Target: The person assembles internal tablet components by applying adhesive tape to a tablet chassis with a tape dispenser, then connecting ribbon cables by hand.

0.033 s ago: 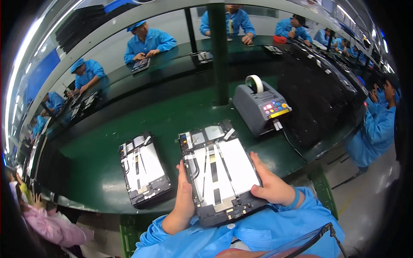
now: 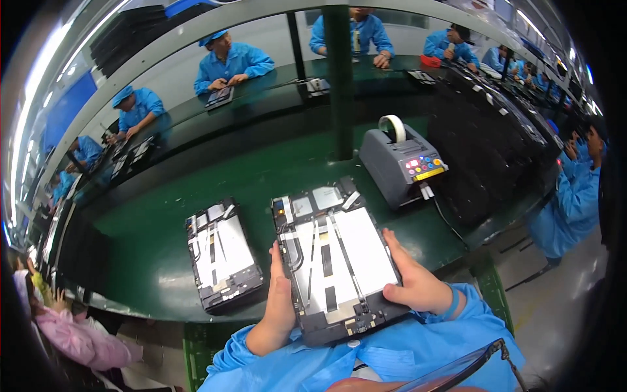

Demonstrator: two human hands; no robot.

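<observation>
Between my two hands is a thick stack of opened tablets [image 2: 353, 255]. The top one shows a large white battery area, dark ribbon strips and a black circuit board along its near end. My left hand [image 2: 281, 304] lies along the left side of the stack, its fingers pointing away from me. On the other side, my right hand [image 2: 418, 281] grips the right edge, thumb over the near right corner. The undersides of the pieces are hidden. To the left, a second, similar stack of opened tablets [image 2: 222, 255] rests on the green bench, touched by neither hand.
Beyond my right hand stands a grey tape dispenser [image 2: 401, 163] with a white roll and a cable. A dark green post [image 2: 339, 85] rises behind the bench [image 2: 150, 261]. Black piled trays or panels [image 2: 477, 157] lie at right. Several co-workers in blue sit across and beside me.
The bench and its contents appear slightly farther right in the picture. My hands keep the same hold on the stack.
</observation>
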